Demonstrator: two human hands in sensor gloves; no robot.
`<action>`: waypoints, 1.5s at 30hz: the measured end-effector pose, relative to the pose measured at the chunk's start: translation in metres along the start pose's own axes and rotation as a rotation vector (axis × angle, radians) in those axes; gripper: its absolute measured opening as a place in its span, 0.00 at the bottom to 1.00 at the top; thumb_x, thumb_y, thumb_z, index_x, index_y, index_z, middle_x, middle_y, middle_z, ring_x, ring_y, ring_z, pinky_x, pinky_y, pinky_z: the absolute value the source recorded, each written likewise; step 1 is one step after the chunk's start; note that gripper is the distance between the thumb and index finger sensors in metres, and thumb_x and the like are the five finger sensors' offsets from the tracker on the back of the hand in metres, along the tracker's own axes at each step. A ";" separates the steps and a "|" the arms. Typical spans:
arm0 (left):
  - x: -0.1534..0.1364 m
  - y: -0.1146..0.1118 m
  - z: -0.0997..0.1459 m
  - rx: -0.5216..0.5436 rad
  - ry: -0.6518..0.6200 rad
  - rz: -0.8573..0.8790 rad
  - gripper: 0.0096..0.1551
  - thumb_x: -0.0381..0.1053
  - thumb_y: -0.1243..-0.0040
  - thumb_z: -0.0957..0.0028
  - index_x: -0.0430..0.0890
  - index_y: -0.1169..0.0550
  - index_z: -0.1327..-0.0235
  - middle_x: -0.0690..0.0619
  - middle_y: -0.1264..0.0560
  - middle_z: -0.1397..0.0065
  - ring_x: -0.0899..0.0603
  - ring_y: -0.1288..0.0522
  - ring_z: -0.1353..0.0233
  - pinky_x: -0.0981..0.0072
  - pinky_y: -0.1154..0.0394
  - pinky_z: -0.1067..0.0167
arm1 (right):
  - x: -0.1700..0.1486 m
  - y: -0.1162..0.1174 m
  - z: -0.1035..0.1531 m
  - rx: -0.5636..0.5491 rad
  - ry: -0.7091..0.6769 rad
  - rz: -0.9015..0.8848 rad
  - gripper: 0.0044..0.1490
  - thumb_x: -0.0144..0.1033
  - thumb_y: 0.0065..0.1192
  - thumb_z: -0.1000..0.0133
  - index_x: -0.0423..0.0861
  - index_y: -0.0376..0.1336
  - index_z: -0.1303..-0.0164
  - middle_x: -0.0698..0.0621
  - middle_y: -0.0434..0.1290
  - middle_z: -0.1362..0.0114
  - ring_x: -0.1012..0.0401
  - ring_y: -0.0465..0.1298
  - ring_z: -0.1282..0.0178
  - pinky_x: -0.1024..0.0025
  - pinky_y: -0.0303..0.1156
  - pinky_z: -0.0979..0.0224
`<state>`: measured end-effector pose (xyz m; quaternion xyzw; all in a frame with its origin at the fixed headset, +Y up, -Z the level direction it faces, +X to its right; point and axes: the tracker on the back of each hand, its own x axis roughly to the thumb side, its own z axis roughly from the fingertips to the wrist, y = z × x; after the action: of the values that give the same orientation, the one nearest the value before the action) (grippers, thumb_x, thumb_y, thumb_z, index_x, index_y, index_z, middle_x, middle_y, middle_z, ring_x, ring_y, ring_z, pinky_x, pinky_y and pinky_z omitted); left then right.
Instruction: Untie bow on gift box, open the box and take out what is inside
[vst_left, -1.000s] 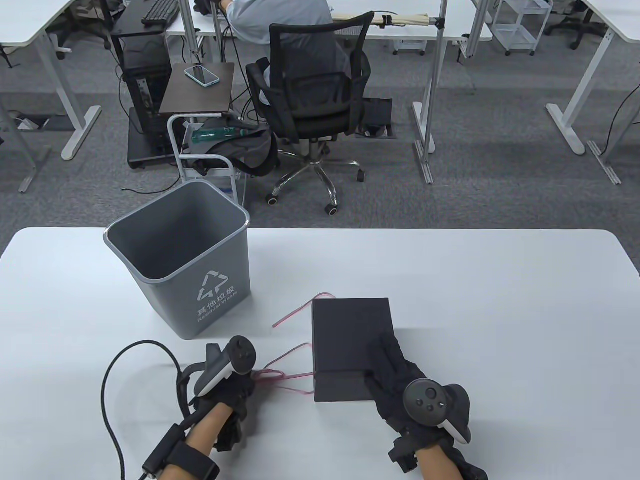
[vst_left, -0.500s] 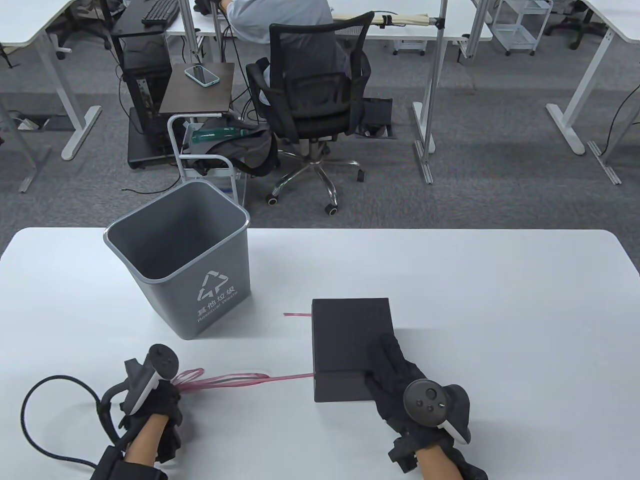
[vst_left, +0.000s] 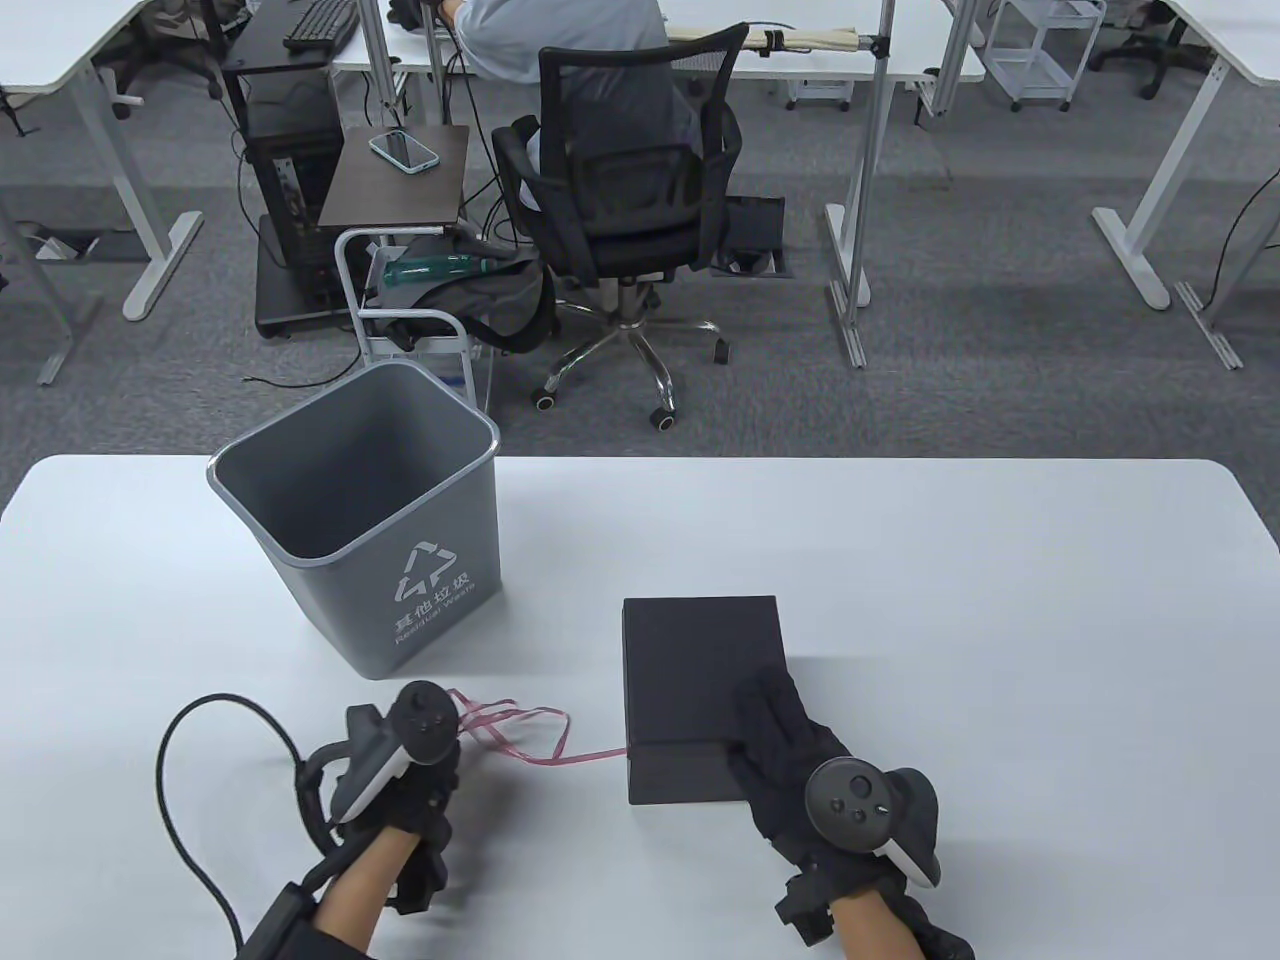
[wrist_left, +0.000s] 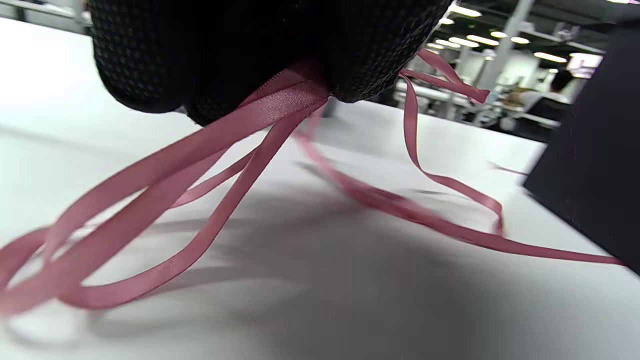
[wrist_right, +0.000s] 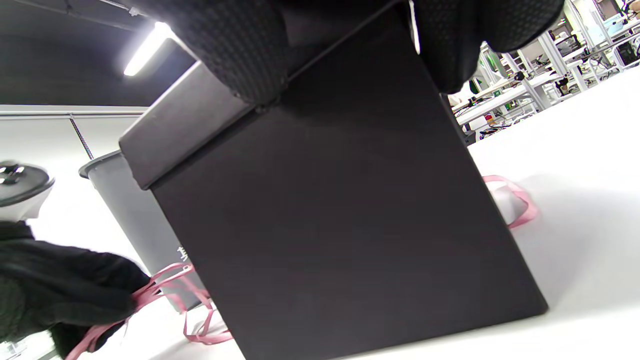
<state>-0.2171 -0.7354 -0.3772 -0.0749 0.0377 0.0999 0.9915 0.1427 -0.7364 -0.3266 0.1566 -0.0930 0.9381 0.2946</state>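
A black gift box (vst_left: 690, 660) lies on the white table (vst_left: 1000, 620) with its lid on. My right hand (vst_left: 775, 715) rests flat on the near right part of the lid, fingers straight, thumb at the front edge. The box (wrist_right: 340, 225) fills the right wrist view, with my fingers (wrist_right: 235, 45) over its top edge. To the box's left, my left hand (vst_left: 435, 775) pinches a bunch of pink ribbon (vst_left: 510, 728). The ribbon (wrist_left: 200, 145) hangs in loose loops from my fingers (wrist_left: 250, 50), and one strand runs along the table to the box's lower left side.
A grey waste bin (vst_left: 360, 520) stands on the table just beyond my left hand. A black cable (vst_left: 200, 760) loops from the left wrist. Behind the table, a person sits in an office chair (vst_left: 620, 180) among desks.
My left hand pulled the ribbon far left, drawing it taut, then came back right toward the box, so the ribbon now lies slack. The strand beside the box's far left corner is gone.
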 end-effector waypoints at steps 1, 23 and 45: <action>0.012 -0.004 -0.004 0.002 -0.021 0.010 0.20 0.47 0.36 0.38 0.49 0.23 0.34 0.45 0.20 0.39 0.39 0.18 0.42 0.51 0.17 0.47 | 0.000 0.000 0.000 -0.001 0.000 -0.001 0.45 0.45 0.63 0.35 0.54 0.47 0.10 0.50 0.43 0.09 0.35 0.69 0.29 0.36 0.62 0.27; 0.087 -0.066 0.006 0.047 -0.540 -0.266 0.19 0.49 0.25 0.49 0.46 0.13 0.46 0.46 0.13 0.48 0.43 0.13 0.50 0.57 0.11 0.53 | 0.001 0.000 0.000 0.002 0.001 0.003 0.45 0.45 0.63 0.35 0.54 0.47 0.10 0.50 0.43 0.09 0.35 0.69 0.29 0.36 0.62 0.27; -0.009 -0.052 -0.019 -0.101 -0.209 0.138 0.20 0.50 0.31 0.43 0.42 0.17 0.43 0.44 0.15 0.49 0.44 0.15 0.54 0.61 0.13 0.58 | 0.000 0.000 0.000 0.005 0.005 0.001 0.45 0.45 0.63 0.35 0.54 0.47 0.10 0.50 0.43 0.09 0.35 0.69 0.29 0.36 0.63 0.27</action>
<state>-0.2160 -0.7905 -0.3879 -0.1113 -0.0658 0.1769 0.9757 0.1426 -0.7365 -0.3270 0.1551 -0.0902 0.9388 0.2940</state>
